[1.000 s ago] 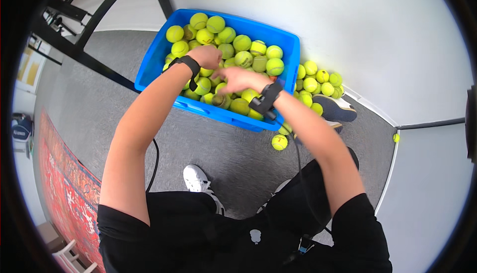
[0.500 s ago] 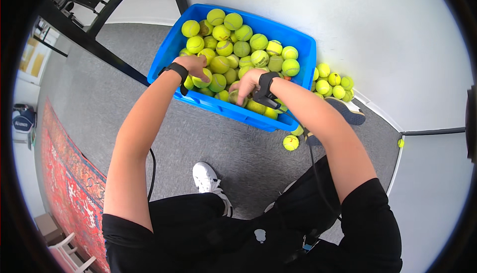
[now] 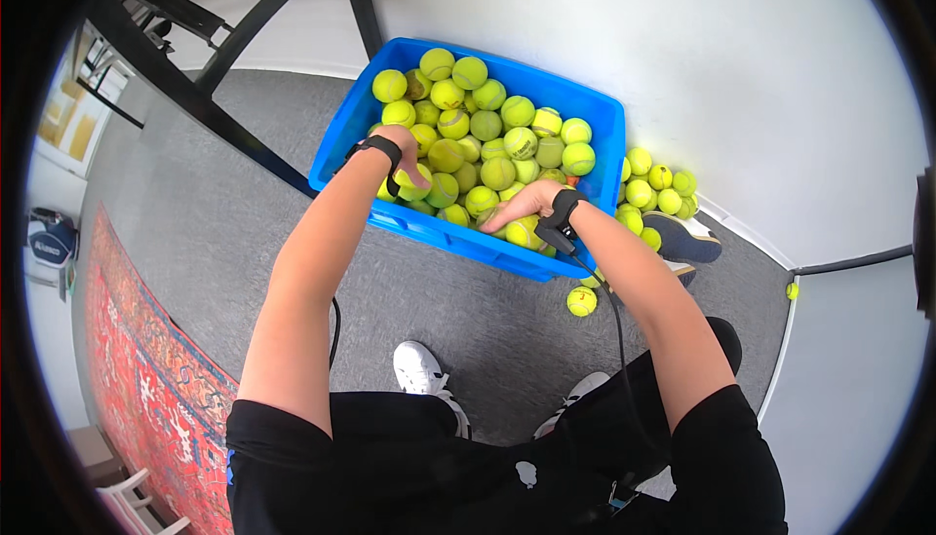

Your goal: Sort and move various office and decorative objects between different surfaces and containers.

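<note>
A blue plastic bin (image 3: 343, 140) full of yellow-green tennis balls (image 3: 520, 143) stands on the floor in front of me. My left hand (image 3: 402, 148) reaches over its near left part, thumb stretched down along a ball (image 3: 414, 184). Its other fingers are largely hidden. Toward the near right part of the bin, my right hand (image 3: 529, 204) lies low over the balls, its thumb pointing left and held apart. What sits under its palm is hidden. Both wrists wear black straps, and the right one carries a small black device with a cable.
Several loose tennis balls (image 3: 639, 192) lie between the bin, the white wall (image 3: 741, 77) and a dark shoe (image 3: 682, 240). One ball (image 3: 581, 301) rests near the bin's front right corner. A black metal frame (image 3: 244, 135) stands at left, beyond a red patterned rug (image 3: 146, 379).
The whole view has shifted, so the bin appears lower and slightly right. My right hand has moved a little right across the balls, its fingers less curled; my left hand stays over the same ball.
</note>
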A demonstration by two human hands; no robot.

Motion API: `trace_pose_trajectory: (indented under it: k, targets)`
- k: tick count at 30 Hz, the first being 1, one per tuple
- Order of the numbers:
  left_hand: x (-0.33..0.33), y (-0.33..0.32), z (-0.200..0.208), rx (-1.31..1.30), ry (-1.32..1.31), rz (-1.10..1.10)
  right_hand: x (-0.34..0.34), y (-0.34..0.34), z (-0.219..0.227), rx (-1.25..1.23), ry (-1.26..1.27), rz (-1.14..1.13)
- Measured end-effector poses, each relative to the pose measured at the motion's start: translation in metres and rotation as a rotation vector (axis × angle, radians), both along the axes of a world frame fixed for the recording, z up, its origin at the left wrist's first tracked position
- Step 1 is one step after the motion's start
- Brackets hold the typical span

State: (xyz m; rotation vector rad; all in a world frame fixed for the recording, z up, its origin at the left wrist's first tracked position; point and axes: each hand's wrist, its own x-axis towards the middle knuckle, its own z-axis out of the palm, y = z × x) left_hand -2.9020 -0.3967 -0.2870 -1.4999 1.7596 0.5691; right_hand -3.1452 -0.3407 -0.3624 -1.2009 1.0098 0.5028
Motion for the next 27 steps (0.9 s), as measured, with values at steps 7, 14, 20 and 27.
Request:
trace_pose_trajectory:
  k: [7,14,20,27]
  targets:
    - [0.029,0.008,-0.013,-0.041,-0.008,-0.089,-0.044,0.004,0.074,-0.571,-0.248,-0.007]
    - [-0.012,0.018,-0.004,0.164,-0.104,-0.169,-0.165,-0.001,0.103,-0.802,-0.497,-1.053]
    - [-0.012,0.018,-0.003,0.105,-0.078,-0.181,-0.237,0.021,0.056,-0.738,-0.334,-1.736]
    - [-0.015,0.021,-0.007,0.222,0.243,0.019,-0.285,0.027,0.011,-0.604,-0.016,-1.586]
